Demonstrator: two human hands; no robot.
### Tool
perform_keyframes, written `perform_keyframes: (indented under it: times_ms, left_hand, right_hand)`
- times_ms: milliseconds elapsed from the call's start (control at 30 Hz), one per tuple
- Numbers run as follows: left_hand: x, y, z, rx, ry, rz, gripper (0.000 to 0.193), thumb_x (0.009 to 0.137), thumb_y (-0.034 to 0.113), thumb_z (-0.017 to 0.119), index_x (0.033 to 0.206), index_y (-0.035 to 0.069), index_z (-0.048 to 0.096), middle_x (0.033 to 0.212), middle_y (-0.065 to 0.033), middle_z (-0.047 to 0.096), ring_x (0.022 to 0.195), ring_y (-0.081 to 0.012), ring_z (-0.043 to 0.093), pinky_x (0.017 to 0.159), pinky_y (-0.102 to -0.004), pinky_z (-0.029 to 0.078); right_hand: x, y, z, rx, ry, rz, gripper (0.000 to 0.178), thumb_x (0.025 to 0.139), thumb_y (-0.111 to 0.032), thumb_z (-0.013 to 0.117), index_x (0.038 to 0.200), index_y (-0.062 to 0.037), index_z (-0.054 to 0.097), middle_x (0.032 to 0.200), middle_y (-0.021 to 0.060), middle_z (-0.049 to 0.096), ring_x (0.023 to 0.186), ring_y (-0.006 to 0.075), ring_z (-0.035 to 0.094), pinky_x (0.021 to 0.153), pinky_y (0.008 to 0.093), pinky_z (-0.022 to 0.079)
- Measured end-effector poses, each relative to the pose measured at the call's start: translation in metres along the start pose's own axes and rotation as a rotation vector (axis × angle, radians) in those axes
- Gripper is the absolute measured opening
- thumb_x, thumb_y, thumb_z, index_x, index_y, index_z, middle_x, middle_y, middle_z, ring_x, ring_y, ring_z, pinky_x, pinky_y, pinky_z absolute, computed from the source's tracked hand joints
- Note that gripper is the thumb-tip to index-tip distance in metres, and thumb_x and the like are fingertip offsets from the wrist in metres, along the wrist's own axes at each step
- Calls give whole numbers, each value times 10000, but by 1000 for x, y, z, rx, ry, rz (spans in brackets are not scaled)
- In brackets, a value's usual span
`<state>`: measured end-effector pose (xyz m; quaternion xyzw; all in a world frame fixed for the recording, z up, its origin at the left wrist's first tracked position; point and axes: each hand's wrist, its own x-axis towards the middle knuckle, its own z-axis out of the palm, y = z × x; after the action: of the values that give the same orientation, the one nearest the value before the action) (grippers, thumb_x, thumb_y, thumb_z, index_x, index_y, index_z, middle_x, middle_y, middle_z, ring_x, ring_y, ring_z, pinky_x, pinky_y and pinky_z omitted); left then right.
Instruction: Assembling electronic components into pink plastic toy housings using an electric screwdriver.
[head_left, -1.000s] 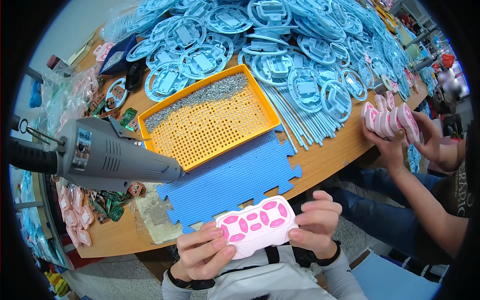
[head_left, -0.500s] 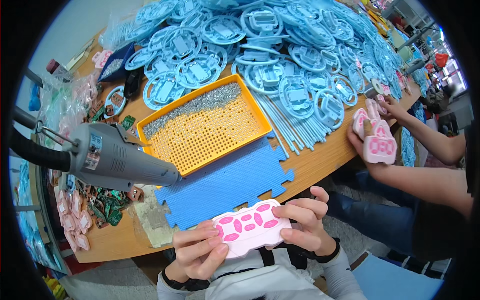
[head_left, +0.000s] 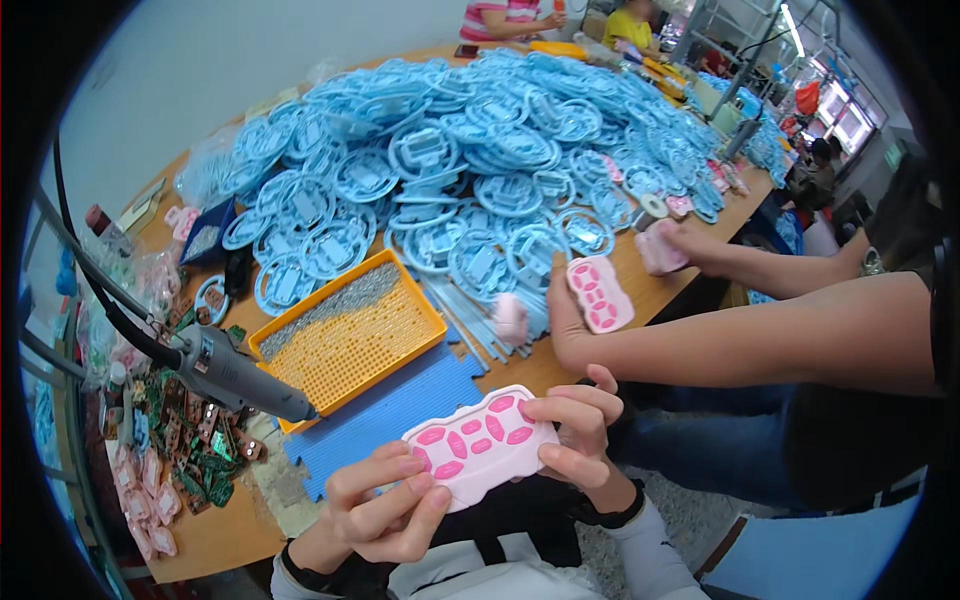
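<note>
A pale pink plastic casing [head_left: 490,462] with darker pink oval buttons is held between my two hands, above the near edge of the table. My left hand [head_left: 385,505] grips its left end, thumb and fingers closed on the rim. At its right end, my right hand [head_left: 580,430] pinches the edge between thumb and fingers. The button face is turned up toward me. Beyond the casing lies a blue foam mat [head_left: 395,405], with a grey electric screwdriver [head_left: 240,375] hanging over its left side.
A yellow perforated tray [head_left: 345,350] of small screws stands on the mat. Blue plastic ring frames [head_left: 450,130] form a big heap behind. Circuit boards [head_left: 205,440] and pink casings [head_left: 145,500] lie left. At right, a co-worker's hand [head_left: 570,315] is by another pink casing [head_left: 600,290].
The view has shifted, showing more of the room behind. My hands still hold the casing. The co-worker's arm now reaches further across the table, and the pink casings held together there are now apart.
</note>
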<state>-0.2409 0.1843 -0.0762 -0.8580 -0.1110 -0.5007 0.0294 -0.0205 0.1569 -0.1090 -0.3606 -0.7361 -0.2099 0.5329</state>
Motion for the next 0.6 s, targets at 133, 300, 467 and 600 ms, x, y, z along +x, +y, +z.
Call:
perform_keyframes:
  times_ms: [133, 300, 467, 600]
  left_hand:
    - [8, -2, 10, 5, 32, -12, 279, 685, -34, 722, 909, 95, 617, 990, -69, 544, 900, -234, 564, 746, -323, 570]
    - [9, -2, 19, 3, 79, 5, 258, 683, -19, 730, 894, 85, 622, 966, -72, 557, 882, -230, 576, 739, -314, 571]
    - [12, -3, 16, 44, 66, 70, 241, 687, 9, 731, 882, 97, 620, 947, -68, 564, 881, -229, 585, 707, -301, 575]
    - [14, 1, 11, 59, 67, 66, 232, 693, 42, 734, 883, 117, 624, 951, -44, 565, 886, -208, 585, 725, -307, 568]
  right_hand:
    - [1, -1, -10, 24, -12, 60, 400, 792, -317, 702, 1035, -200, 406, 992, 39, 626, 853, 173, 474, 903, 415, 349]
    - [-6, 8, -6, -3, 49, 24, 368, 816, -383, 665, 1010, -191, 418, 1000, 40, 620, 852, 176, 453, 859, 391, 364]
    - [-8, 3, -6, 19, 76, 44, 347, 805, -305, 690, 1004, -199, 427, 1018, 58, 620, 892, 183, 449, 848, 383, 369]
    - [-2, 0, -11, 7, 92, 20, 330, 811, -258, 685, 1004, -200, 423, 1012, 61, 621, 883, 188, 462, 837, 379, 370]
